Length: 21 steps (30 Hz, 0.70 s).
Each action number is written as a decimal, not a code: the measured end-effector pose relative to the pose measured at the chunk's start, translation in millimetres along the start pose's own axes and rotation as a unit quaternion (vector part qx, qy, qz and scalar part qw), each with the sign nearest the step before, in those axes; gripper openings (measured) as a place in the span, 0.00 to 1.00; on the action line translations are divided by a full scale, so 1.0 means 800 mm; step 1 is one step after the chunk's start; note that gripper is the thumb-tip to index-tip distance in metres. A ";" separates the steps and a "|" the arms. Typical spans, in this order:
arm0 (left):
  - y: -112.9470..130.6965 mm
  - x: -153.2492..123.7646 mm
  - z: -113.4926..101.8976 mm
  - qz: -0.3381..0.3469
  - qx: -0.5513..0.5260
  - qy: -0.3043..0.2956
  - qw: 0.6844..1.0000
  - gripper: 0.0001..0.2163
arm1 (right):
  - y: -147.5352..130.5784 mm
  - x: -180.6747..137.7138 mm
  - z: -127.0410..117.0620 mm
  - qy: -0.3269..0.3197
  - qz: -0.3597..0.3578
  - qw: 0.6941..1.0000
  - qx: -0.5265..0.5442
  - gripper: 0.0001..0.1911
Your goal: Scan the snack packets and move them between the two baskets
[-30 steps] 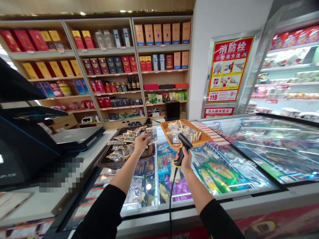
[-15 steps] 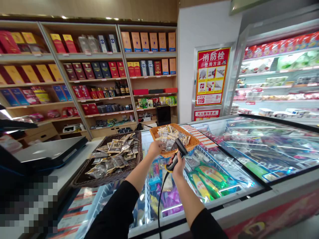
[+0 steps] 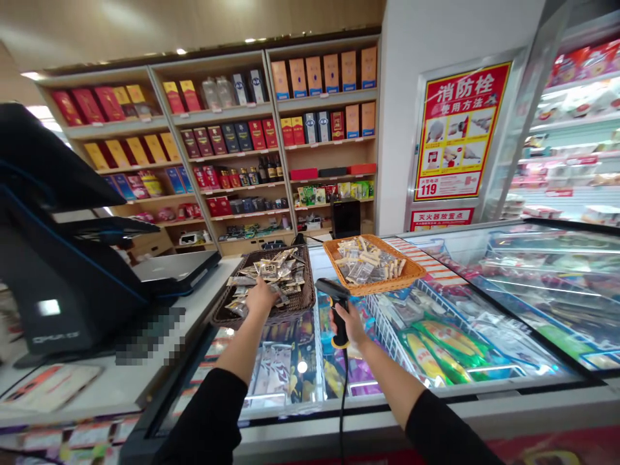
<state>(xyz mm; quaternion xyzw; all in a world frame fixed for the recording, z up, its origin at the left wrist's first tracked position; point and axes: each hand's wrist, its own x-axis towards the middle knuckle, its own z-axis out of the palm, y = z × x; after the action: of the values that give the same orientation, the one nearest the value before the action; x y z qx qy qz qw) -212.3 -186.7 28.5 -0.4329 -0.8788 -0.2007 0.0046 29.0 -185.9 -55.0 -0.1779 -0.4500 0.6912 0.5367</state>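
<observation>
My left hand (image 3: 260, 298) reaches into the dark brown wicker basket (image 3: 223, 315), its fingers stretched out and touching the small clear-and-gold snack packets (image 3: 292, 271) heaped there. No packet is visibly lifted from the pile. My right hand (image 3: 352, 326) is wrapped round the handle of a black barcode scanner (image 3: 341, 316) with yellow trim, its head tilted up and to the left. From the handle a black cable (image 3: 345, 394) hangs down. Just behind the scanner, an orange wicker basket (image 3: 409, 276) holds more small packets (image 3: 365, 261).
Both baskets rest on a glass-topped chest freezer (image 3: 285, 410) with frozen goods inside. To the left, a counter (image 3: 145, 381) carries a black checkout machine (image 3: 62, 284) with a flat platform (image 3: 179, 265). Shelves (image 3: 320, 155) of boxes and bottles stand behind; a red sign (image 3: 460, 135) hangs right.
My left hand has moved left from the orange basket to the dark brown one. My right hand has drawn the scanner back from the orange basket and turned its head leftward. The view has swung left.
</observation>
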 end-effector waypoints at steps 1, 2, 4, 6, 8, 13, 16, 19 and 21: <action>0.001 0.000 0.003 -0.003 -0.009 -0.006 1.000 0.34 | 0.000 0.000 -0.003 0.005 -0.002 1.000 -0.001 0.20; 0.001 0.002 0.005 -0.003 -0.018 -0.008 1.000 0.33 | 0.001 0.000 -0.007 0.012 -0.006 1.000 -0.003 0.20; -0.001 0.006 0.007 -0.002 -0.055 0.000 0.999 0.31 | 0.001 0.001 -0.012 0.022 -0.014 1.000 -0.006 0.20; -0.008 0.011 0.006 0.002 -0.129 0.012 0.992 0.26 | 0.001 0.002 -0.014 0.026 -0.019 0.999 -0.012 0.20; -0.013 0.014 0.006 0.012 -0.234 0.011 0.972 0.20 | 0.002 0.002 -0.013 0.022 -0.024 0.999 -0.023 0.19; 0.024 0.005 0.018 0.037 -0.470 0.016 0.882 0.15 | -0.006 0.003 -0.018 0.008 -0.063 0.992 -0.107 0.17; 0.065 -0.009 0.032 0.058 -0.562 -0.026 0.824 0.14 | -0.019 0.001 -0.029 0.032 -0.111 0.960 -0.255 0.15; 0.087 -0.021 0.041 0.044 -0.596 -0.062 0.799 0.14 | -0.031 -0.001 -0.036 0.077 -0.146 0.899 -0.406 0.15; 0.089 -0.024 0.043 0.032 -0.596 -0.064 0.800 0.13 | -0.034 -0.002 -0.035 0.083 -0.164 0.858 -0.479 0.16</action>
<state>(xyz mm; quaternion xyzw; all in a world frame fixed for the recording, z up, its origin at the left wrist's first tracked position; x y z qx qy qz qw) -140.6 -150.2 18.0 -0.3900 -0.5700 -0.6562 -0.3039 65.8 -174.4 -48.0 -0.3930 -0.7019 0.2749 0.5266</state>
